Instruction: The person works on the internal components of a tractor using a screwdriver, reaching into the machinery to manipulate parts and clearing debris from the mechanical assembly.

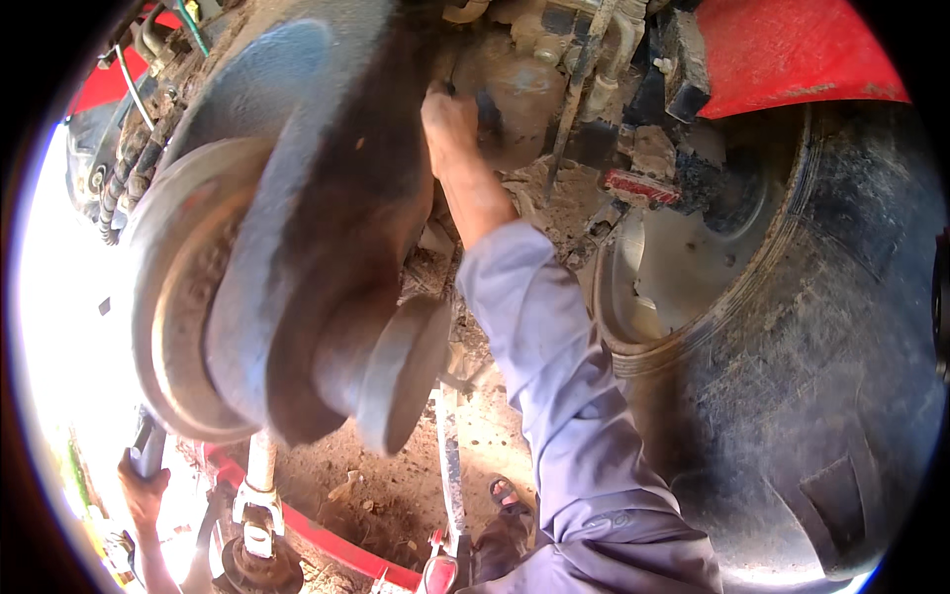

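My right hand, at the end of a grey-purple sleeve, reaches up and away beside a large dark metal arm. Its fingers are closed near a dirty, grease-stained metal housing; a thin dark piece shows just above them, too small to name. At the lower left, my left hand is wrapped round a dark grey bar. Between the hands, the heavy metal arm looms close, slightly blurred, with a round disc on its left and a flanged pin on its right.
A big black tyre with a pale rim fills the right side, under a red fender. Low down are a red curved bar, a metal rod and a sandalled foot on soil. Hoses run at upper left.
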### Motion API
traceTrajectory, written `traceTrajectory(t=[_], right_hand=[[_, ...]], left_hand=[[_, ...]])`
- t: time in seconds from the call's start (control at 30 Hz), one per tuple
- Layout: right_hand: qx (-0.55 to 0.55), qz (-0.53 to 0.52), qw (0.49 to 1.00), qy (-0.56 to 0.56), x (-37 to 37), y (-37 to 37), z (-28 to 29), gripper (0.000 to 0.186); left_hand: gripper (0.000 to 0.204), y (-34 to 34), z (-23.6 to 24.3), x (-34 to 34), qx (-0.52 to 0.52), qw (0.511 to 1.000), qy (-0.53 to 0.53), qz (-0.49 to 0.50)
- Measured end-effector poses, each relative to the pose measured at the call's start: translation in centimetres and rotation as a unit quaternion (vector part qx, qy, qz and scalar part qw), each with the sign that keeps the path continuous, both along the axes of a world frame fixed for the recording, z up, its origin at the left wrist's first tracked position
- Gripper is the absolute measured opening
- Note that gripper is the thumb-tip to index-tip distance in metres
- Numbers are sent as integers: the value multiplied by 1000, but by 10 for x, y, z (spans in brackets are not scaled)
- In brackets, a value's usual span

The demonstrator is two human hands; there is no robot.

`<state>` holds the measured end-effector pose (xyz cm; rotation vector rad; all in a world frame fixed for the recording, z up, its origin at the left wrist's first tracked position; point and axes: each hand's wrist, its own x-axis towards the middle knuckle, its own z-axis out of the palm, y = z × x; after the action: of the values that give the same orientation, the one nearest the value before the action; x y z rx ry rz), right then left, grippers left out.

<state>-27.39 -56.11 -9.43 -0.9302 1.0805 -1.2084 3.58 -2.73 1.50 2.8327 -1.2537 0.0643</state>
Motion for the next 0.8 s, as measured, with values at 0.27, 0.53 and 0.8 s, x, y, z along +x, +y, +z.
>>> traceTrajectory(t=[0.27, 0.53, 0.8], right_hand=[[113, -38, 973, -197, 31, -104, -3, 9], [104, -106, 973, -174, 43, -46, -16, 37], [55, -171, 979, -97, 51, 29, -37, 39]], left_hand=[[71, 33, -15, 46, -1, 1000, -3, -4], [74, 42, -14, 55, 3, 1000, 11, 9], [75, 69, -27, 82, 5, 1000, 25, -12]])
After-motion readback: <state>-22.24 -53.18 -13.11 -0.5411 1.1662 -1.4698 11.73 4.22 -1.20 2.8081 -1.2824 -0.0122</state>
